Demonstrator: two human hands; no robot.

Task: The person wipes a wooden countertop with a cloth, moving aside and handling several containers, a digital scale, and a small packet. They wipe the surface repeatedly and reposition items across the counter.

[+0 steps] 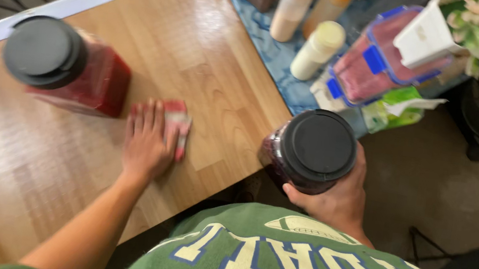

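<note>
Wooden table, left hand pressing cloth; right hand holding jar.

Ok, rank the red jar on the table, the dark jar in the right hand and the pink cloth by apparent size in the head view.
1. Red jar and dark jar: alike; the held one sits nearer the camera, so unsure.
2. Pink cloth under the left hand: smallest.

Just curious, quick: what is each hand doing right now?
Left hand: open, flat on a pink cloth on the wooden table.
Right hand: closed around a dark jar with black lid.
</note>
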